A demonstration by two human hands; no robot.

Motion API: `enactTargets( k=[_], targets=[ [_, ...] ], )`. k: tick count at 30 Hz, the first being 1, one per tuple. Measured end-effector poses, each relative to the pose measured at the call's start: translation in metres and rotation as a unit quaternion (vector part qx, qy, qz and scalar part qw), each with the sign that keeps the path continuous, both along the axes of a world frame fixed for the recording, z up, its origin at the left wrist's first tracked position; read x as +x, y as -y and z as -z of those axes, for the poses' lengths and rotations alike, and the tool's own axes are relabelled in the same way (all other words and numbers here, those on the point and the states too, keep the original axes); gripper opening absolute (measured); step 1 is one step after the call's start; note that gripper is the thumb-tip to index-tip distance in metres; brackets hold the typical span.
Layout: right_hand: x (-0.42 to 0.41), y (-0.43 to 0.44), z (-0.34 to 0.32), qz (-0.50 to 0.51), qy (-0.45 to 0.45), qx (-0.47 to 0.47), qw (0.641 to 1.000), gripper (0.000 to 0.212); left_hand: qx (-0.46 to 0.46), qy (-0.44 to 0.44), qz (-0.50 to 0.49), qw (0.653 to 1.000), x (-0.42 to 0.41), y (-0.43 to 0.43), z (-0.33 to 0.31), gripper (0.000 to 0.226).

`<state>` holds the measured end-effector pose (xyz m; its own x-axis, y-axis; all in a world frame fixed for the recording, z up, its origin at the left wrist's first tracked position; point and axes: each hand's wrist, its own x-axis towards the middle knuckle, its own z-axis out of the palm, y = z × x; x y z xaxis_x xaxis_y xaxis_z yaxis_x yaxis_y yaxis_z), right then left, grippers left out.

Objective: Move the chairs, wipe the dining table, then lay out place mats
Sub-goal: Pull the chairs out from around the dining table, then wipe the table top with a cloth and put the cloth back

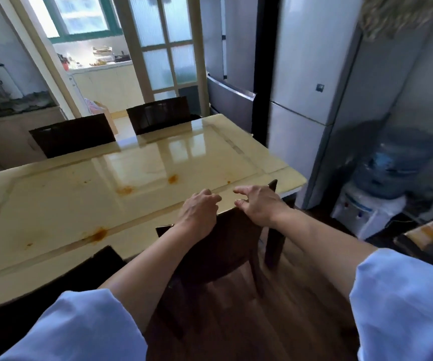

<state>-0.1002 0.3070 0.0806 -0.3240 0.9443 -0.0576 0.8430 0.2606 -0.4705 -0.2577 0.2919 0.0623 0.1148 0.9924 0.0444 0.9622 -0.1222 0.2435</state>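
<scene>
While 4 chairs (pixel 75 135) are seen round 1 tabletop (pixel 54 204), nearest chair (pixel 223 243) is gripped by L hand (pixel 199 209), touched by loose-fingered R hand (pixel 258 204).

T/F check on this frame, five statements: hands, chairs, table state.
1. The left hand and the right hand are at the top of the near chair. True.
2. The dining table is spotless. False: orange stains mark it.
3. Place mats are laid out. False: none shows on the table.
4. The far left chair and the far right chair stand across the table. True.
5. The water dispenser is left of the table. False: it is on the right.
</scene>
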Motion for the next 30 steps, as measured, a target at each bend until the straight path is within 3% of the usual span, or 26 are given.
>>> enactTargets(
  k=[6, 10, 15, 24, 30],
  targets=[
    [0.101, 0.04, 0.008, 0.133, -0.018, 0.022, 0.991, 0.038, 0.021, 0.039, 0.149, 0.988, 0.107, 0.003, 0.006, 0.03],
    [0.206, 0.081, 0.016, 0.251, -0.02, 0.049, 0.966, 0.032, 0.016, 0.039, 0.265, 0.963, 0.218, 0.013, 0.013, 0.031],
    [0.303, 0.113, 0.016, 0.32, -0.008, 0.037, 0.947, 0.024, -0.001, 0.036, 0.364, 0.931, 0.328, 0.019, 0.012, 0.034],
    [0.515, 0.198, 0.034, 0.481, 0.018, -0.012, 0.877, 0.035, -0.063, 0.01, 0.506, 0.86, 0.572, 0.071, 0.028, 0.033],
    [0.597, 0.292, 0.088, 0.615, 0.008, -0.085, 0.784, 0.036, -0.138, 0.017, 0.601, 0.787, 0.677, 0.139, 0.069, 0.031]
  ],
)
